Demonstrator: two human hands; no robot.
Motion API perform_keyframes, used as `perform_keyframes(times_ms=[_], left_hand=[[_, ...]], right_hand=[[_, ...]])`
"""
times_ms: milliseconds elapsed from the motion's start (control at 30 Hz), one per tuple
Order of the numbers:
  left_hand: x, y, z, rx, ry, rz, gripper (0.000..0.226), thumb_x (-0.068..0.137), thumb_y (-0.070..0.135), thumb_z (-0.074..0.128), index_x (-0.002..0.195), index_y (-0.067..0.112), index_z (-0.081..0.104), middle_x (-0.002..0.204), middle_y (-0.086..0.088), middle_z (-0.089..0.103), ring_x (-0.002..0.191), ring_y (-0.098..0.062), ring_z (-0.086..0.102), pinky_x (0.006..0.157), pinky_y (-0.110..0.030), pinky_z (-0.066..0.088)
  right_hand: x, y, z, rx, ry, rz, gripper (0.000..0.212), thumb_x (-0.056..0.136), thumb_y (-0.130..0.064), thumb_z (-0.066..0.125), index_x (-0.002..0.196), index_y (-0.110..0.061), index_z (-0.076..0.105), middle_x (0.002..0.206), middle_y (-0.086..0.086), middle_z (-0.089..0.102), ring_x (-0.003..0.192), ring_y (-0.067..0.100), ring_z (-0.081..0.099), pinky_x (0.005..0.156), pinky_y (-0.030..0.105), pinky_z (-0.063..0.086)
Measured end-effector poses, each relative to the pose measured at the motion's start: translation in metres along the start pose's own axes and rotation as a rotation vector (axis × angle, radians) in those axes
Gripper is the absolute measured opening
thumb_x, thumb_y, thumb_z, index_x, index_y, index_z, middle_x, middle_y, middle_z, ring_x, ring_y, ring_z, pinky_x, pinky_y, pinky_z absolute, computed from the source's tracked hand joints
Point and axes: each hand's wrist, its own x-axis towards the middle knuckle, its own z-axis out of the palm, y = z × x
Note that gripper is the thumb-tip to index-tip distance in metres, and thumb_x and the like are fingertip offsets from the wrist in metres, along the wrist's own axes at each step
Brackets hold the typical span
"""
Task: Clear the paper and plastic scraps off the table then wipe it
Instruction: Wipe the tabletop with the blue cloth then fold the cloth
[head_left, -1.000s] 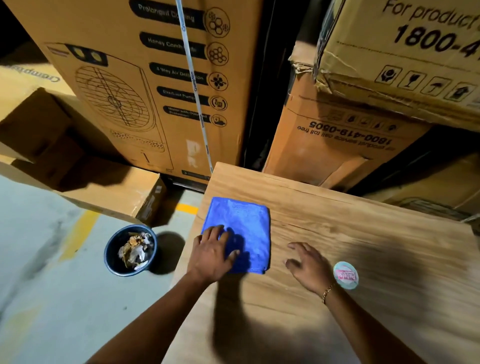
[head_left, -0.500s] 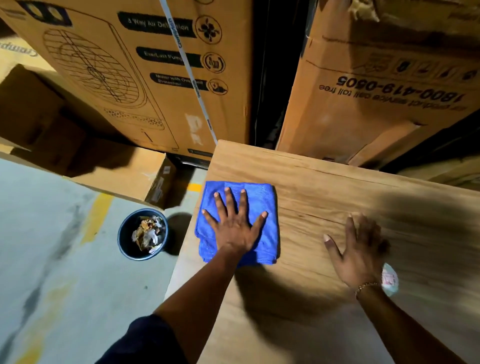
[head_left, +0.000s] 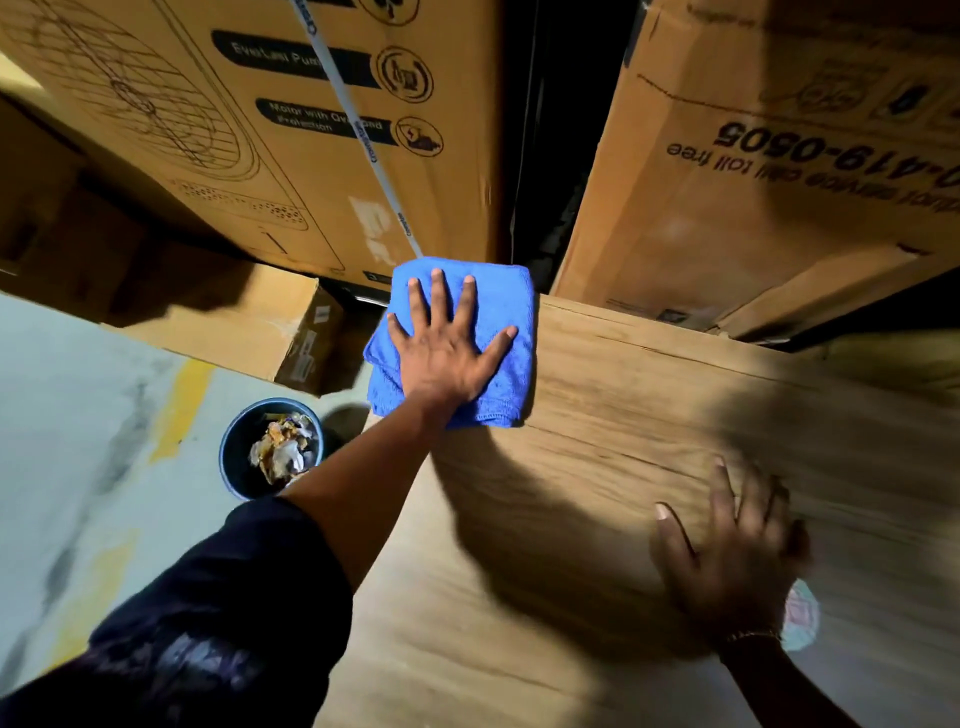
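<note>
A folded blue cloth (head_left: 506, 322) lies at the far left corner of the wooden table (head_left: 597, 426). My left hand (head_left: 447, 348) presses flat on it, fingers spread. My right hand (head_left: 727, 551) rests flat on the table to the right, holding nothing, blurred by motion. A round pale sticker (head_left: 800, 613) shows just beside that wrist. On the floor left of the table stands a dark blue bin (head_left: 234, 457) holding crumpled paper and plastic scraps (head_left: 283, 452).
Large cardboard boxes (head_left: 291, 156) stand behind the table's far edge, another (head_left: 779, 182) at the back right, with a dark gap between them. A low box (head_left: 249, 322) lies on the grey floor with yellow lines, near the bin.
My left hand has pushed the blue cloth away from me to the table's far left corner. My right hand has stayed flat on the table. The view has tilted downward.
</note>
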Motion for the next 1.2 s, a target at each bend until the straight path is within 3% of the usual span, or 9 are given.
perform_keyframes(times_ms=[233,467,800,933,1067,1200], left_hand=[[0.027,0.008,-0.004,0.004,-0.002,0.065,0.092,0.090,0.087,0.020,0.164,0.032,0.021,0.175,-0.006,0.010,0.161,-0.034,-0.002,0.122,-0.069,0.005],[-0.012,-0.006,0.002,0.037,0.002,0.104,0.092,0.091,0.086,0.020,0.166,0.033,0.014,0.176,-0.005,0.003,0.161,-0.036,-0.002,0.122,-0.071,0.005],[-0.180,-0.066,0.010,0.004,-0.042,0.052,0.088,0.091,0.086,0.028,0.165,0.041,0.011,0.176,0.001,0.003,0.162,-0.029,-0.004,0.123,-0.067,0.009],[-0.271,-0.103,0.019,0.006,-0.016,0.001,0.089,0.090,0.086,0.028,0.165,0.040,0.016,0.176,0.004,0.004,0.162,-0.026,-0.004,0.123,-0.064,0.014],[-0.354,-0.138,0.028,0.011,0.001,-0.047,0.089,0.092,0.084,0.027,0.165,0.034,0.021,0.176,0.002,0.006,0.162,-0.028,0.002,0.121,-0.062,0.025],[-0.410,-0.150,0.035,0.040,-0.009,-0.063,0.091,0.093,0.084,0.024,0.165,0.028,0.026,0.175,-0.002,0.011,0.162,-0.032,0.008,0.120,-0.065,0.024]], right_hand=[[-0.003,0.000,0.001,0.035,0.009,0.008,0.087,0.086,-0.072,0.036,0.155,-0.020,0.041,0.164,0.013,0.030,0.151,0.039,0.026,0.114,0.059,0.025],[-0.007,0.001,0.009,0.058,0.063,-0.008,0.083,0.088,-0.069,0.040,0.154,-0.019,0.042,0.165,0.013,0.028,0.150,0.042,0.026,0.113,0.063,0.024],[-0.005,0.008,0.015,0.103,-0.011,-0.032,0.086,0.089,-0.076,0.034,0.157,-0.023,0.027,0.169,0.010,0.014,0.154,0.040,0.012,0.115,0.070,0.018],[-0.004,0.011,0.007,0.179,-0.022,-0.077,0.088,0.086,-0.076,0.038,0.154,-0.020,0.037,0.168,0.012,0.022,0.153,0.042,0.016,0.115,0.065,0.021],[-0.002,0.048,-0.001,0.115,0.037,-0.180,0.088,0.092,-0.076,0.033,0.151,-0.011,0.042,0.159,0.023,0.036,0.143,0.046,0.036,0.109,0.062,0.037],[-0.007,0.066,0.002,0.019,-0.020,-0.168,0.087,0.094,-0.077,0.025,0.154,-0.015,0.038,0.160,0.023,0.034,0.144,0.047,0.032,0.108,0.065,0.034]])
